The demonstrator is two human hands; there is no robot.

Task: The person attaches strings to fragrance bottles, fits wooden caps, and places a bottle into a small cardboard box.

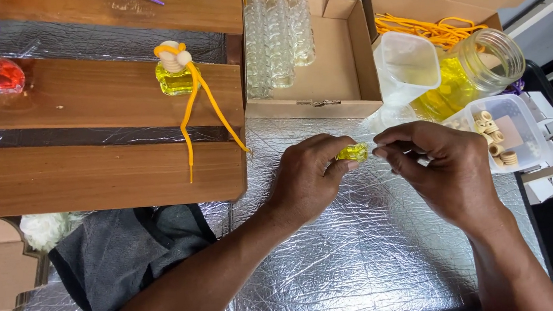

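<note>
Head view: the left hand (305,176) pinches a small yellow bottle (353,152) just above the foil mat (341,264), while the right hand (436,164) closes its fingertips on something tiny at the bottle's mouth; what it is cannot be told. The fit likely goes best with the bottle held level and steady and the right fingertips aligned squarely to the neck, clear of the open jar (478,68) of yellow liquid.

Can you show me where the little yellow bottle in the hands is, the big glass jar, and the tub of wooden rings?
little yellow bottle (353,152), head view, its glass body.
big glass jar (490,55), head view, its side.
tub of wooden rings (516,127), head view, its clear wall.
</note>
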